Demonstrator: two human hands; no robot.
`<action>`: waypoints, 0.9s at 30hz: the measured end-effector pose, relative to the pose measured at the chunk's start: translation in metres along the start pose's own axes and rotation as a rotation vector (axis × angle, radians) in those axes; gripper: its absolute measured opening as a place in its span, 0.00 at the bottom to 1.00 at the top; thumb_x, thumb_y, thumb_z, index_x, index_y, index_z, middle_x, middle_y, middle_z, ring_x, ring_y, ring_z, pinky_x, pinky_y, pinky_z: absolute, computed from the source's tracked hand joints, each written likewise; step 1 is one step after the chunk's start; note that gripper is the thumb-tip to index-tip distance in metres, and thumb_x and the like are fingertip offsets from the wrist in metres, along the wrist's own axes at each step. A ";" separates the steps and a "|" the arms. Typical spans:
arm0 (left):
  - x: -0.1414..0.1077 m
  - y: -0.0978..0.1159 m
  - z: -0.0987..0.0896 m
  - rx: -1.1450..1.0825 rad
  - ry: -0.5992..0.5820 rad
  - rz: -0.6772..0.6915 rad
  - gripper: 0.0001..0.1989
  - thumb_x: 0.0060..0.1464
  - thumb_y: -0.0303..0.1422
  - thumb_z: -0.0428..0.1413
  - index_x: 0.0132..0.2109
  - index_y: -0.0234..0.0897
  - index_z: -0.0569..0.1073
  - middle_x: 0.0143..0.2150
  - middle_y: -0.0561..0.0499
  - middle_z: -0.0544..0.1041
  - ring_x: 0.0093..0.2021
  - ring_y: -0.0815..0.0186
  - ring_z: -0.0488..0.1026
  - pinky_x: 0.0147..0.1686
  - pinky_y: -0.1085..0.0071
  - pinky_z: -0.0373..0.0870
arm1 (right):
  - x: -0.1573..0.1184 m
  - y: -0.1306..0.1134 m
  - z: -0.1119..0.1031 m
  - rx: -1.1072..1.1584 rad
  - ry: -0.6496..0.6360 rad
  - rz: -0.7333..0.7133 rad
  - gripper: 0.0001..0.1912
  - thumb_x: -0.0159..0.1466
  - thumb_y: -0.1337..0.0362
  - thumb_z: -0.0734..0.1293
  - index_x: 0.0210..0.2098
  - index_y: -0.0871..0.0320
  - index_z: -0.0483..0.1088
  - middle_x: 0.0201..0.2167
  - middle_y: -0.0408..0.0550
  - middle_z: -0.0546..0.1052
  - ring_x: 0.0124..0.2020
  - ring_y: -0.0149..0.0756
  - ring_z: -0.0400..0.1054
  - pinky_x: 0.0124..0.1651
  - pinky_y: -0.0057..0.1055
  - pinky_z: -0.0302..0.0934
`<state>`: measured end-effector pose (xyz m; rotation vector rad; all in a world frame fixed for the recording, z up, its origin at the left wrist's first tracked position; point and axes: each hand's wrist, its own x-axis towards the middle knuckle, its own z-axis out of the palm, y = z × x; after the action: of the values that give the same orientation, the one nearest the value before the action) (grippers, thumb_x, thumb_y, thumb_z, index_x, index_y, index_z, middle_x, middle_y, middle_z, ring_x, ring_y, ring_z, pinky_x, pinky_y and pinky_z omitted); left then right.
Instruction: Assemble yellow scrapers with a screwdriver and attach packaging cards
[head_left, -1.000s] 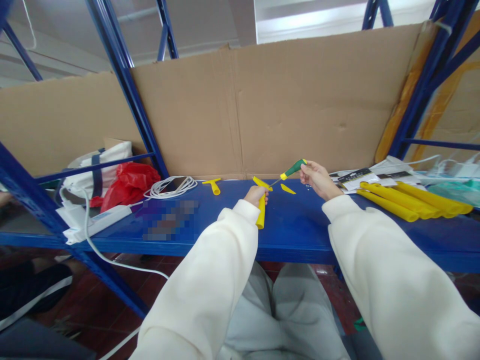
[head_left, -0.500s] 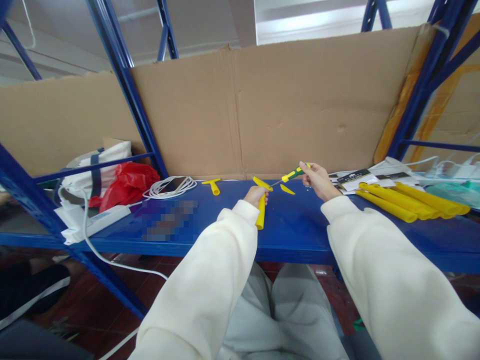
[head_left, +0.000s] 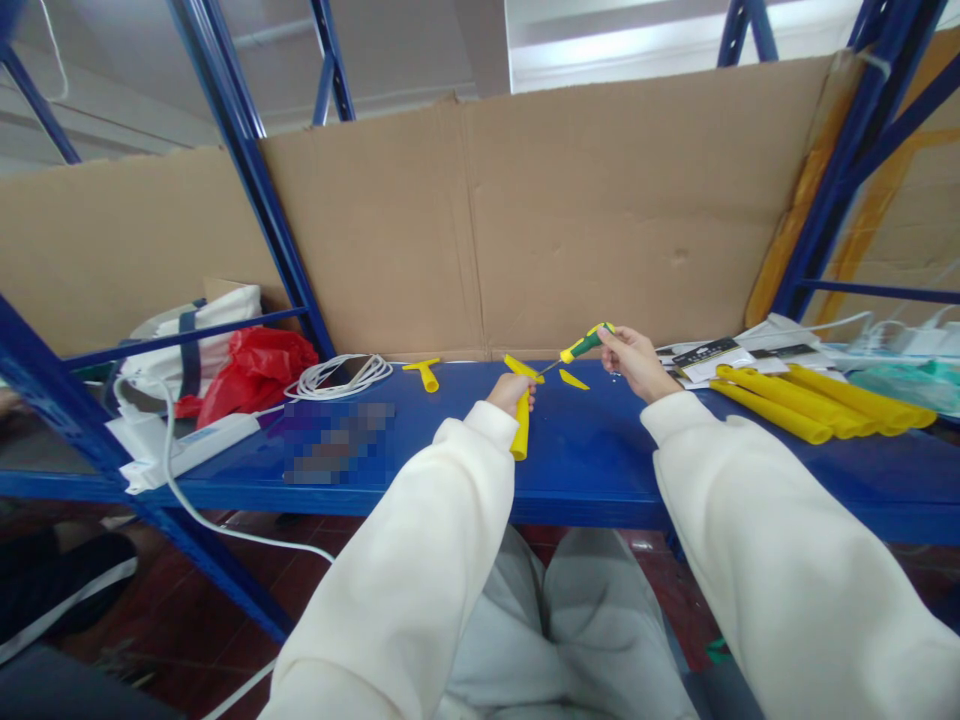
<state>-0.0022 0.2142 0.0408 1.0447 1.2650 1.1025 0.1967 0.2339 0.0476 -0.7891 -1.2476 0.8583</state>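
My left hand point(head_left: 511, 391) is closed round a yellow tube point(head_left: 521, 432) with a slanted yellow crosspiece at its top. In my right hand point(head_left: 634, 362) is the handle of a yellow-and-green screwdriver point(head_left: 582, 345), whose thin shaft points down left to the crosspiece. The tip's exact contact is too small to tell. A small flat yellow piece point(head_left: 574, 380) lies on the shelf between my hands. Farther left lies a yellow T-shaped part point(head_left: 428, 377).
Several yellow tubes point(head_left: 795, 405) lie at the right beside white packets point(head_left: 712, 360). At the left are a coiled white cable point(head_left: 341, 378), a red bag point(head_left: 259, 365) and a power strip point(head_left: 210, 445). Cardboard point(head_left: 600, 220) stands behind the blue shelf point(head_left: 450, 480).
The screwdriver handle has shifted and turned slightly in my right hand. My left hand keeps its hold on the tube.
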 end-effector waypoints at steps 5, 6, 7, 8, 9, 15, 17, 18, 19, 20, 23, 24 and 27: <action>-0.004 0.002 0.000 0.017 -0.006 0.011 0.09 0.55 0.17 0.52 0.30 0.33 0.69 0.17 0.58 0.62 0.15 0.74 0.57 0.19 0.75 0.54 | 0.000 0.001 0.000 -0.016 0.009 -0.023 0.27 0.46 0.44 0.78 0.28 0.55 0.65 0.13 0.34 0.65 0.13 0.23 0.56 0.14 0.21 0.50; -0.004 0.002 0.001 0.019 -0.006 0.012 0.10 0.55 0.17 0.52 0.29 0.33 0.68 0.17 0.58 0.61 0.15 0.74 0.57 0.19 0.74 0.54 | -0.001 0.000 0.001 -0.016 0.011 -0.025 0.27 0.46 0.43 0.78 0.28 0.55 0.65 0.13 0.34 0.65 0.12 0.23 0.56 0.13 0.21 0.50; -0.005 0.002 0.001 0.021 -0.004 0.012 0.11 0.55 0.17 0.52 0.29 0.33 0.67 0.17 0.58 0.61 0.15 0.74 0.57 0.19 0.74 0.54 | -0.001 0.000 0.001 -0.016 0.013 -0.025 0.28 0.45 0.43 0.78 0.27 0.55 0.64 0.13 0.34 0.65 0.12 0.22 0.56 0.13 0.21 0.50; -0.005 0.002 0.001 0.022 -0.002 0.010 0.11 0.56 0.17 0.51 0.29 0.33 0.67 0.17 0.58 0.61 0.15 0.74 0.57 0.19 0.75 0.54 | -0.001 0.000 0.001 -0.016 0.014 -0.022 0.28 0.45 0.42 0.78 0.27 0.55 0.64 0.13 0.34 0.66 0.12 0.22 0.56 0.13 0.21 0.50; -0.005 0.002 0.001 0.023 -0.002 0.007 0.11 0.56 0.17 0.51 0.29 0.33 0.67 0.17 0.58 0.61 0.15 0.74 0.57 0.19 0.75 0.55 | -0.001 0.000 0.001 -0.018 0.016 -0.018 0.28 0.45 0.42 0.78 0.27 0.55 0.64 0.13 0.35 0.66 0.12 0.22 0.56 0.13 0.21 0.50; -0.004 0.002 0.000 0.022 -0.022 0.001 0.07 0.55 0.18 0.53 0.32 0.32 0.70 0.17 0.58 0.62 0.15 0.74 0.58 0.18 0.76 0.56 | -0.002 -0.001 0.004 -0.039 0.063 -0.034 0.29 0.45 0.41 0.78 0.26 0.55 0.64 0.14 0.36 0.68 0.12 0.22 0.57 0.12 0.21 0.49; -0.004 0.002 0.000 0.029 -0.022 0.006 0.07 0.54 0.18 0.52 0.33 0.32 0.70 0.17 0.58 0.62 0.15 0.74 0.58 0.17 0.76 0.56 | -0.002 -0.001 0.005 -0.047 0.083 -0.065 0.28 0.45 0.41 0.77 0.27 0.55 0.65 0.15 0.37 0.69 0.12 0.23 0.57 0.12 0.21 0.49; -0.004 0.002 0.001 0.030 -0.017 0.008 0.07 0.54 0.18 0.52 0.34 0.32 0.70 0.17 0.58 0.62 0.14 0.74 0.57 0.17 0.76 0.55 | -0.002 -0.001 0.005 -0.050 0.088 -0.083 0.28 0.46 0.41 0.77 0.27 0.55 0.65 0.15 0.38 0.70 0.12 0.23 0.57 0.12 0.21 0.49; -0.005 0.002 0.001 0.029 -0.009 0.012 0.07 0.54 0.18 0.52 0.35 0.32 0.70 0.16 0.58 0.62 0.14 0.74 0.57 0.16 0.76 0.55 | -0.001 -0.001 0.005 -0.051 0.092 -0.102 0.28 0.46 0.41 0.77 0.28 0.55 0.65 0.15 0.38 0.70 0.12 0.23 0.58 0.12 0.21 0.49; -0.005 0.002 0.001 0.026 0.000 0.016 0.07 0.54 0.18 0.52 0.35 0.32 0.70 0.16 0.59 0.61 0.14 0.74 0.57 0.16 0.76 0.55 | -0.001 -0.002 0.005 -0.052 0.100 -0.118 0.27 0.47 0.41 0.77 0.28 0.55 0.64 0.16 0.38 0.70 0.13 0.23 0.58 0.13 0.21 0.49; -0.006 0.002 0.002 0.011 0.021 0.032 0.08 0.55 0.17 0.51 0.33 0.33 0.69 0.16 0.59 0.61 0.14 0.74 0.57 0.16 0.77 0.54 | -0.001 -0.003 0.003 -0.062 0.146 -0.144 0.27 0.49 0.41 0.76 0.28 0.54 0.63 0.15 0.36 0.69 0.12 0.23 0.58 0.13 0.20 0.50; -0.006 0.002 0.003 0.006 0.023 0.037 0.08 0.56 0.17 0.51 0.33 0.33 0.68 0.17 0.59 0.61 0.14 0.75 0.57 0.16 0.77 0.54 | -0.001 -0.003 0.002 -0.069 0.165 -0.140 0.26 0.50 0.42 0.75 0.28 0.54 0.63 0.15 0.36 0.69 0.12 0.23 0.58 0.13 0.20 0.50; -0.007 0.002 0.003 -0.002 0.032 0.042 0.08 0.55 0.18 0.51 0.32 0.33 0.68 0.17 0.59 0.61 0.14 0.75 0.57 0.16 0.77 0.54 | -0.002 -0.004 0.003 -0.101 0.194 -0.084 0.24 0.54 0.44 0.74 0.27 0.55 0.62 0.13 0.35 0.67 0.11 0.23 0.57 0.13 0.19 0.50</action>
<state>0.0007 0.2072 0.0443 1.0599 1.2717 1.1559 0.1945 0.2306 0.0509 -0.8731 -1.1503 0.6385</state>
